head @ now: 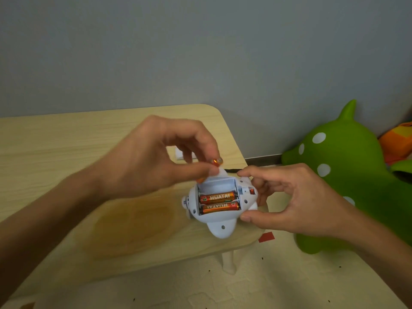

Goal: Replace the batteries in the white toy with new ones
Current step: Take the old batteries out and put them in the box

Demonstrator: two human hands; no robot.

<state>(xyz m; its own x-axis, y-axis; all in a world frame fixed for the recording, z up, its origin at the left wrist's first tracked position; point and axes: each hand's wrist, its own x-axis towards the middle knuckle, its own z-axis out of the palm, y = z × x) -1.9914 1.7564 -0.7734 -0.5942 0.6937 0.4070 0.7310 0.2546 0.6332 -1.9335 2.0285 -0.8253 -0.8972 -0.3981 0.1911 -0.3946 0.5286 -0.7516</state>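
The right hand (296,197) grips the upturned white toy (223,221) above the wooden table (66,152), at its right near corner. The left hand (151,161) pinches an orange battery (215,162) over the empty far slot (217,185); two HUATAI batteries (218,197) fill the nearer slots. Seating it is probably next, with polarity matched.

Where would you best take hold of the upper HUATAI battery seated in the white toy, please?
Probably from the far side, through the empty slot beside it: hook a fingertip on the upper HUATAI battery along its exposed side and lever it out. Its ends sit against the bay walls of the white toy, and the lower battery blocks the other side.
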